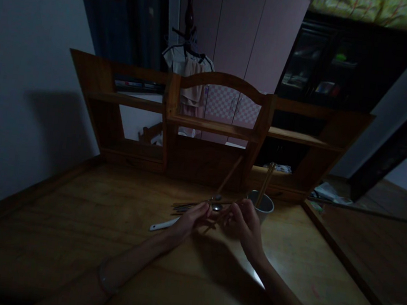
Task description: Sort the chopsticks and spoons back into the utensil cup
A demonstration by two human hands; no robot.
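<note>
My left hand [193, 220] is closed, its thumb and fingertips pinched together over the desk. A thin brown chopstick [229, 176] slants up and away from beside those fingertips. My right hand [245, 220] is closed too, its curled fingers facing the left hand. Light wooden chopsticks [210, 228] poke out low between the two hands; the fingers hide their other ends. Behind the hands lie a metal spoon [216, 207] and several dark, thin utensils [181, 206]. A white-handled spoon [162, 225], its far end covered, rests by my left hand.
Just behind my right hand stands a grey cup [265, 204] with chopsticks [267, 182] upright in it. A wooden shelf unit [213, 130] runs along the desk's [106, 229] back edge. A wall [29, 103] borders the left side. The light is dim.
</note>
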